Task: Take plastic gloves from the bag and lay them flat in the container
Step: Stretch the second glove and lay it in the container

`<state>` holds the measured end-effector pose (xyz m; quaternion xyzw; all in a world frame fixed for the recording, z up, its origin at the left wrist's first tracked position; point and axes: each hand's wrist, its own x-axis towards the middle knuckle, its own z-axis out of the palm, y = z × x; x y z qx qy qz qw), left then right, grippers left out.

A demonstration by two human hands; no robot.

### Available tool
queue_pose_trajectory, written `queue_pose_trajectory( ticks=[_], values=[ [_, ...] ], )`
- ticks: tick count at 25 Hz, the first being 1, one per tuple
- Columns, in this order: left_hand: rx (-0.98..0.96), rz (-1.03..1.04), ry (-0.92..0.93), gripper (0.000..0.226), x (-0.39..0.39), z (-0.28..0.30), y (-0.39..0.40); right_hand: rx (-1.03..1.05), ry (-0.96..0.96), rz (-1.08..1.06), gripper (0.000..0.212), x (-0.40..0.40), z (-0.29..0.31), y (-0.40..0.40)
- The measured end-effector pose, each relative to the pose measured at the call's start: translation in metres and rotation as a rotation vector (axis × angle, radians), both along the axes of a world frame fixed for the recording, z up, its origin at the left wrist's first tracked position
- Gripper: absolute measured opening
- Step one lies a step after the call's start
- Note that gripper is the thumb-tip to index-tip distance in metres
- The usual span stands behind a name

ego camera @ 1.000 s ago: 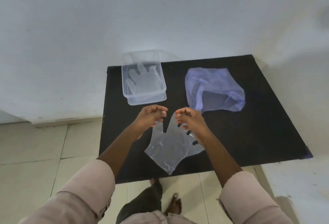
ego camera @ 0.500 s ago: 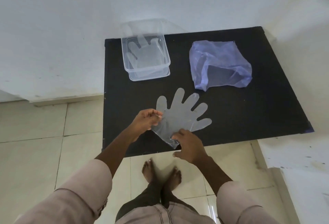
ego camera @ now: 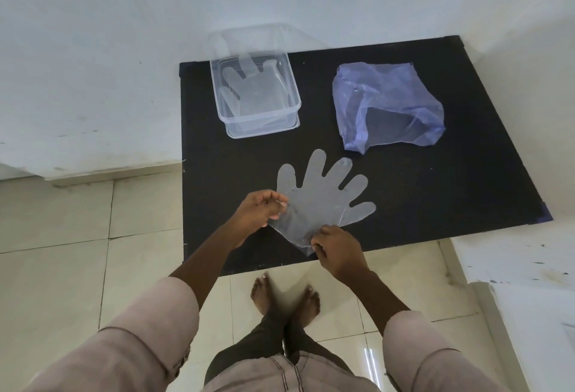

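A clear plastic glove is spread out with its fingers pointing away from me, over the near part of the black table. My left hand pinches the glove's left cuff edge. My right hand pinches the cuff's near corner. A clear rectangular container stands at the table's far left with another glove lying flat inside it. A crumpled blue plastic bag lies at the far right, its mouth facing me.
The table's near edge runs just beyond my bare feet on the tiled floor. A white wall stands behind the table and a white ledge lies to the right. A clear lid leans behind the container.
One second ago I held the glove by its fingers with the cuff hanging toward me. It has been turned round, and both hands now grip the cuff end, fingers pointing away.
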<state>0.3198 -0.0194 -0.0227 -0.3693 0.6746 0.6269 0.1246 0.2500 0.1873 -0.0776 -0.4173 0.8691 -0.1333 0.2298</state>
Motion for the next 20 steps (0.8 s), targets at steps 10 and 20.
queue_pose_trajectory(
  ticks=[10,20],
  values=[
    [-0.278,-0.184,-0.016,0.043,0.013,-0.017,-0.01,-0.268,-0.256,-0.389,0.008,-0.007,0.007,-0.008],
    [-0.612,-0.345,0.137,0.064,0.009,-0.02,-0.005,-0.439,-0.4,-0.655,0.008,-0.024,0.043,-0.004]
  ],
)
